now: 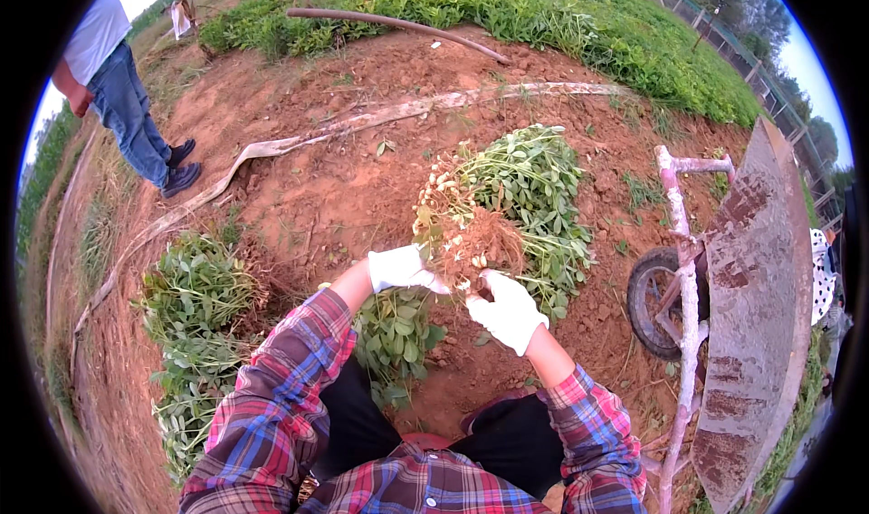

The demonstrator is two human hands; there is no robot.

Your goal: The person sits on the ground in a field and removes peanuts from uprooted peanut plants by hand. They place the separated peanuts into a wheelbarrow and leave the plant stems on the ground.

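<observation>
White gloves cover both hands. My left hand (pixel 406 270) is closed around the stems of a peanut plant (pixel 400 331), whose leaves hang below it and whose roots and pods stick up between the hands. My right hand (pixel 508 312) is at the right side of those roots, fingers bent by a pale pod (pixel 479 261); whether it grips the pod cannot be told. Just beyond the hands lies a heap of pulled peanut plants (pixel 536 188), with a cluster of pods (pixel 441 188) at its left end. Another pile of peanut plants (pixel 197 297) lies on the soil at left.
At right, a metal wheelbarrow (pixel 753 310) with a rubber wheel (pixel 655 303) is tipped on its side. A flattened hose (pixel 271 149) crosses the red soil. Beyond it lies a curved pole (pixel 400 24) beside green crops. A person in jeans (pixel 129 100) stands at upper left.
</observation>
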